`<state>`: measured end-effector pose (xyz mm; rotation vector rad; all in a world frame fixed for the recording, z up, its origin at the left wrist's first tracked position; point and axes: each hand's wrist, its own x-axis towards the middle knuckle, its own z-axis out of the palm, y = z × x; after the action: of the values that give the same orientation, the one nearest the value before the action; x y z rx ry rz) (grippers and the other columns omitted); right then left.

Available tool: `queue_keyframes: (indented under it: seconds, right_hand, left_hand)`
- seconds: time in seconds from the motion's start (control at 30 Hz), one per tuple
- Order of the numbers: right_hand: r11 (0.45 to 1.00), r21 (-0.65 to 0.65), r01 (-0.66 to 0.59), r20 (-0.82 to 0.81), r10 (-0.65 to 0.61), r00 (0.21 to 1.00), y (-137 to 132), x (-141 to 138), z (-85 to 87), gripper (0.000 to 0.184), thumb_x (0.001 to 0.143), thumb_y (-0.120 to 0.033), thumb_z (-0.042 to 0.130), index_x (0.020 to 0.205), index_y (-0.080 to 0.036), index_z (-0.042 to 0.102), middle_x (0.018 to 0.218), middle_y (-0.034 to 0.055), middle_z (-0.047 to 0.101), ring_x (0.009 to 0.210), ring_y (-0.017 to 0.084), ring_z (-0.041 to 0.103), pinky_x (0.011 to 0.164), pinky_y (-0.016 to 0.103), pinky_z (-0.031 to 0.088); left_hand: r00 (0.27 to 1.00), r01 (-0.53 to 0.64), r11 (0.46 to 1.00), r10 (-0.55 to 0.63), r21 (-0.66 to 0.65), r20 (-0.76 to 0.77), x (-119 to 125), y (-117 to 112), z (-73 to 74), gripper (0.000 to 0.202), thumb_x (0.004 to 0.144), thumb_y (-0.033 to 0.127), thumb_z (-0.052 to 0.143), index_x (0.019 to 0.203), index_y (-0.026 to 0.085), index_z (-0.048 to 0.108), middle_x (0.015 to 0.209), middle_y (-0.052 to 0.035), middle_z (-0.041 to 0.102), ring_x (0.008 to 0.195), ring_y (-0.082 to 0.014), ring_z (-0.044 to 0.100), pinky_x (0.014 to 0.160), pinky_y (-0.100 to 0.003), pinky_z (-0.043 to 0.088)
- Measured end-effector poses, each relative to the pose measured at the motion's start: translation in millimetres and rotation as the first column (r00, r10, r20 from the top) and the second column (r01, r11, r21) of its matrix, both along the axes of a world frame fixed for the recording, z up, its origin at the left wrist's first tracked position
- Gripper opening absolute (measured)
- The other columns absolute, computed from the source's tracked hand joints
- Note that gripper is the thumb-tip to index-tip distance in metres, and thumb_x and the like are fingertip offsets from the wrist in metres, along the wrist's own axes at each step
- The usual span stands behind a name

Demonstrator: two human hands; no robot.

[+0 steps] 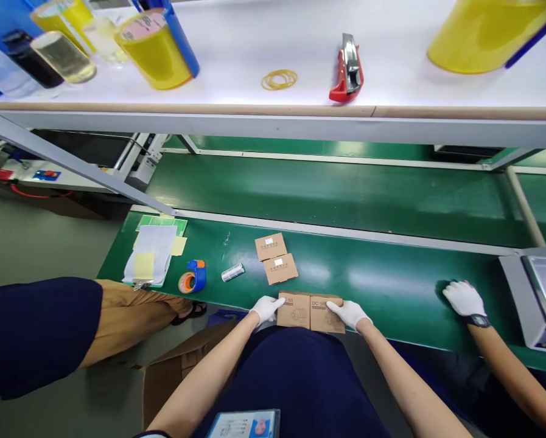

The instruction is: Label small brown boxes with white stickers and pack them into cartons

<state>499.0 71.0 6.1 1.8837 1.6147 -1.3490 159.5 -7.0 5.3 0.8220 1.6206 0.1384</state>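
Note:
Two small brown cardboard boxes sit side by side at the bench's front edge, close to my body. My left hand (266, 309), in a white glove, grips the left cardboard box (294, 311) with its thumb on the top face. The right cardboard box (322, 319) is held at its right side by my gloved right hand (349, 313), thumb on the printed face. Both boxes carry dark print. Just beyond them, two more brown boxes lie on the green bench: a nearer one (280, 269) and a farther one (271, 246), each with a white label.
Left of the boxes are a roll of labels (233, 272), a blue tape dispenser (194, 277) and a clipboard with papers (151, 252). A co-worker's gloved hand (465, 298) rests at right beside a grey machine (537, 304). A shelf (236, 36) overhead bears a red cutter (347, 70).

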Motion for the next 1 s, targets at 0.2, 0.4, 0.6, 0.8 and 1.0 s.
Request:
queue_keyframes:
  seconds: [0.2, 0.4, 0.6, 0.8, 1.0]
  right_hand:
    - [0.781, 0.588, -0.21, 0.064, 0.214, 0.975, 18.0, -128.9, 41.1, 0.075, 0.088, -0.061, 0.063, 0.148, -0.016, 0.05, 0.153, 0.0229, 0.048, 0.142, 0.043, 0.041, 0.116, 0.052, 0.031]
    - [0.799, 0.518, -0.306, 0.146, 0.27, 0.952, 27.4, -247.3, 40.2, 0.108, 0.072, -0.064, 0.076, 0.162, -0.023, 0.032, 0.172, 0.0194, 0.011, 0.151, 0.055, 0.014, 0.118, 0.067, 0.009]
    - [0.808, 0.565, -0.169, 0.157, 0.096, 0.983, 60.7, -157.9, 9.7, 0.098, 0.077, -0.065, 0.072, 0.161, -0.03, 0.036, 0.173, 0.0166, 0.002, 0.142, 0.053, 0.031, 0.103, 0.062, 0.04]
    - [0.765, 0.635, -0.107, 0.126, 0.034, 0.991, 114.9, -113.0, -4.2, 0.074, 0.092, -0.059, 0.06, 0.158, -0.03, 0.043, 0.172, 0.0159, 0.01, 0.135, 0.049, 0.042, 0.1, 0.062, 0.047]
    - [0.778, 0.615, 0.126, -0.216, 0.012, 0.976, 123.3, -105.6, -17.1, 0.071, 0.091, -0.032, 0.053, 0.16, -0.027, 0.039, 0.175, 0.0089, 0.011, 0.15, 0.041, 0.031, 0.12, 0.06, 0.034]
  left_hand:
    - [0.916, 0.165, 0.957, -0.06, 0.238, -0.396, -73.9, 64.4, 37.6, 0.035, 0.094, 0.033, 0.054, 0.118, 0.015, 0.073, 0.132, -0.0199, 0.069, 0.13, -0.0378, 0.059, 0.11, -0.051, 0.043]
    - [0.852, 0.401, 0.835, -0.189, 0.378, -0.488, -89.6, 141.6, 37.7, 0.106, 0.069, 0.017, 0.08, 0.162, 0.021, 0.032, 0.176, -0.0131, 0.017, 0.16, -0.0405, 0.012, 0.128, -0.053, 0.017]
    - [0.868, 0.418, 0.843, -0.261, 0.338, -0.422, -102.7, 144.9, 27.7, 0.107, 0.076, 0.013, 0.072, 0.168, 0.02, 0.017, 0.171, -0.0186, 0.028, 0.147, -0.0428, 0.045, 0.118, -0.05, 0.041]
    - [0.902, 0.426, 0.805, -0.343, 0.413, -0.261, -93.0, 150.9, 14.8, 0.12, 0.07, 0.012, 0.077, 0.169, 0.019, 0.01, 0.177, -0.0122, 0.011, 0.159, -0.0357, 0.025, 0.129, -0.042, 0.027]
    - [0.942, 0.328, 0.805, -0.314, 0.494, -0.114, -63.0, 152.3, -2.0, 0.117, 0.07, 0.012, 0.078, 0.169, 0.023, 0.015, 0.177, -0.0101, 0.006, 0.161, -0.0319, 0.019, 0.131, -0.04, 0.021]
